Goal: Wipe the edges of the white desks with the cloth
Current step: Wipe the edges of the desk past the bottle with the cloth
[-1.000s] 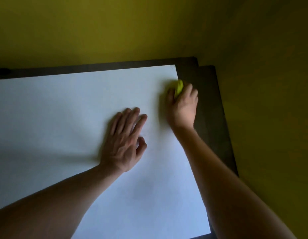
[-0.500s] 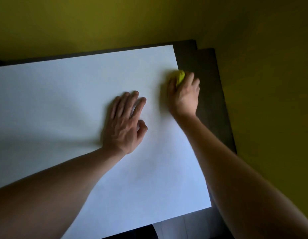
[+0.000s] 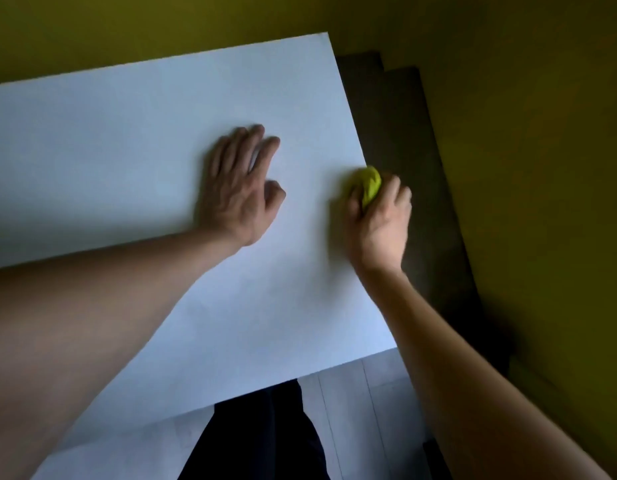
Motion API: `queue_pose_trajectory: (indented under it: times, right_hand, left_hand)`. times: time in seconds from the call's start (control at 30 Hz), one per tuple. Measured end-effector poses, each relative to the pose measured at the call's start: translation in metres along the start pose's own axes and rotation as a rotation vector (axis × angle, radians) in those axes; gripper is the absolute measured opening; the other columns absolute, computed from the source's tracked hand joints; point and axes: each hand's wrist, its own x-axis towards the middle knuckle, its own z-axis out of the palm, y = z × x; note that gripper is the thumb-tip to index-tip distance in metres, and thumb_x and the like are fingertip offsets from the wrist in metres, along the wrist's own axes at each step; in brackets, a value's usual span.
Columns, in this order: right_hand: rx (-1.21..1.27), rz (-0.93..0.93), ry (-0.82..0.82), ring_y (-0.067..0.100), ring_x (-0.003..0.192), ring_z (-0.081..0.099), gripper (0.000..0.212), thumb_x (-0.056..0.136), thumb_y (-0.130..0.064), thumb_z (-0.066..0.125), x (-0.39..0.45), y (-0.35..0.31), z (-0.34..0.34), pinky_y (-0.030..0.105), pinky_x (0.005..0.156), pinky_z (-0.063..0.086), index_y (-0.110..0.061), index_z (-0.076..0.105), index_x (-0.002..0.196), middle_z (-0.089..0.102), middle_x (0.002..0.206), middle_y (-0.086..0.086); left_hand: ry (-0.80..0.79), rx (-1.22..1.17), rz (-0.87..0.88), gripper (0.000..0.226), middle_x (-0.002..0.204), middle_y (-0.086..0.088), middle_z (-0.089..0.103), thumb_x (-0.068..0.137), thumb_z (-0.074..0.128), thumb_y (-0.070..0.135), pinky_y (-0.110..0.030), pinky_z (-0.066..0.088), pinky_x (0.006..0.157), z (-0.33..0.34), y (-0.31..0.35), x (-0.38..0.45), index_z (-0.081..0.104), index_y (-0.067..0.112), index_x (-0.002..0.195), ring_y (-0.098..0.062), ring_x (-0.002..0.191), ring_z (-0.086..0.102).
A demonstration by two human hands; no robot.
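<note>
A white desk fills most of the view, its right edge running from the far corner down toward me. My right hand grips a bunched yellow-green cloth and holds it against that right edge, about halfway along. Only the top of the cloth shows above my fingers. My left hand rests flat on the desk top, fingers straight and spread, a little left of the right hand.
Yellow walls close in behind and to the right. A dark floor strip lies between the desk's right edge and the wall. Pale floor and my dark-clothed legs show below the near edge.
My right hand has slid the cloth along the right edge, away from the far corner and toward me. The view has tilted down, so the near edge and floor now show.
</note>
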Motion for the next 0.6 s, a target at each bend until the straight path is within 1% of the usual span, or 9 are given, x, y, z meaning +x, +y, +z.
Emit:
queue_pose_trajectory:
  times: [0.1,0.2,0.27,0.33,0.4,0.5,0.6]
  right_hand:
    - [-0.047,0.039,0.045,0.039,0.093,0.05,0.042,0.094,-0.034,0.05,-0.051,0.025,-0.02,0.042,0.086,0.039,-0.002,0.053,0.121,0.053,0.104,0.022]
    - [-0.084,0.04,0.052,0.04,0.09,0.052,0.037,0.096,-0.03,0.054,-0.058,0.026,-0.024,0.044,0.084,0.042,-0.003,0.054,0.122,0.054,0.103,0.021]
    - [-0.131,0.035,0.048,0.042,0.091,0.054,0.041,0.097,-0.036,0.047,-0.047,0.018,-0.02,0.045,0.08,0.044,-0.004,0.054,0.121,0.054,0.104,0.021]
    - [-0.176,0.028,0.012,0.043,0.098,0.055,0.047,0.097,-0.041,0.041,-0.024,0.006,-0.012,0.046,0.082,0.045,-0.004,0.052,0.124,0.054,0.11,0.021]
    - [-0.176,0.026,-0.015,0.042,0.105,0.055,0.047,0.098,-0.042,0.042,0.005,-0.011,-0.002,0.048,0.086,0.045,-0.006,0.05,0.128,0.053,0.116,0.02]
    - [-0.188,0.01,-0.063,0.037,0.114,0.053,0.049,0.099,-0.043,0.042,0.048,-0.035,0.012,0.045,0.09,0.047,-0.011,0.043,0.136,0.049,0.124,0.015]
    - [-0.14,-0.009,-0.11,0.037,0.114,0.054,0.049,0.1,-0.043,0.041,0.069,-0.04,0.017,0.043,0.091,0.047,-0.012,0.042,0.137,0.048,0.125,0.014]
  left_hand:
    - [-0.03,-0.005,0.002,0.064,0.164,-0.015,0.038,0.092,0.043,0.031,-0.052,0.021,0.126,0.0,0.002,0.001,0.044,0.012,0.154,-0.037,0.151,0.034]
    - [-0.032,0.024,0.008,0.063,0.164,-0.017,0.036,0.094,0.042,0.03,-0.053,0.019,0.126,0.0,0.002,0.0,0.041,0.01,0.154,-0.039,0.151,0.033]
    - [-0.022,0.066,0.041,0.061,0.162,-0.019,0.038,0.096,0.041,0.028,-0.053,0.021,0.125,0.002,0.0,0.0,0.041,0.007,0.153,-0.042,0.148,0.036]
    - [-0.007,0.083,0.067,0.058,0.161,-0.02,0.04,0.098,0.042,0.025,-0.053,0.024,0.124,0.003,0.002,-0.005,0.043,0.005,0.152,-0.043,0.145,0.039]
    - [0.012,0.047,0.072,0.057,0.161,-0.02,0.04,0.098,0.044,0.022,-0.053,0.025,0.124,-0.001,0.009,-0.021,0.045,0.005,0.152,-0.042,0.145,0.04]
    - [-0.028,-0.02,0.122,0.059,0.164,-0.018,0.037,0.097,0.045,0.023,-0.054,0.024,0.125,-0.008,0.025,-0.078,0.044,0.007,0.154,-0.042,0.148,0.037]
    - [-0.071,-0.016,0.17,0.062,0.167,-0.017,0.032,0.098,0.044,0.027,-0.057,0.024,0.124,-0.017,0.026,-0.14,0.042,0.009,0.157,-0.042,0.151,0.035]
